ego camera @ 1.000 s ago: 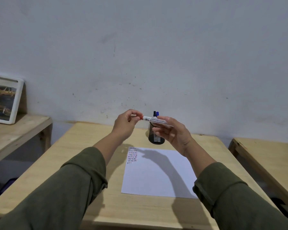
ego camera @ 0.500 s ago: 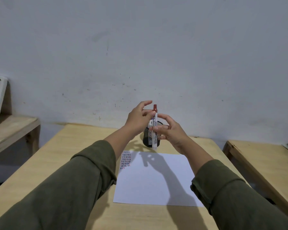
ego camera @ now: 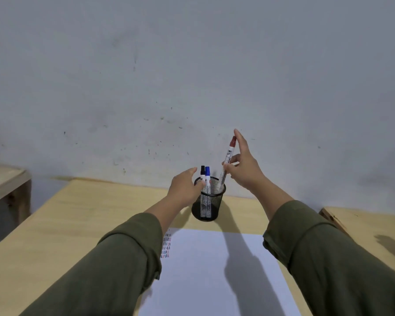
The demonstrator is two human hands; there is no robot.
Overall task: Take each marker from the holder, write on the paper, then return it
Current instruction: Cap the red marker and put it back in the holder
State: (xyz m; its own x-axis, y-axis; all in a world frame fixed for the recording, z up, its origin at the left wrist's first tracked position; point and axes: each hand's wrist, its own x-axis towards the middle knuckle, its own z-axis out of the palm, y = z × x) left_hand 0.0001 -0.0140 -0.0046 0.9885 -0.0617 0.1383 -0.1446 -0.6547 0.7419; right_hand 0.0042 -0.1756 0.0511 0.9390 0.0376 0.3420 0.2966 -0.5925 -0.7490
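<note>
A black mesh holder (ego camera: 209, 201) stands on the wooden table (ego camera: 55, 224) beyond the white paper (ego camera: 214, 270). A black-capped marker (ego camera: 202, 176) and a blue-capped marker (ego camera: 207, 176) stand upright in it. My right hand (ego camera: 243, 165) pinches the red-capped marker (ego camera: 227, 161) by its barrel, index finger stretched up along the cap; the marker's lower end dips inside the holder's right rim. My left hand (ego camera: 185, 187) rests against the holder's left rim, fingers loosely curled, thumb near the two standing markers. Short rows of coloured strokes (ego camera: 167, 245) mark the paper's top left corner.
A grey wall rises just behind the table. A second wooden bench (ego camera: 7, 183) stands at the left and another wooden surface (ego camera: 363, 229) at the right. My green sleeves cover the near part of the table.
The red marker was capped with both hands, turned upright, then carried by my right hand to the holder. My left hand let go of it and moved to the holder's rim.
</note>
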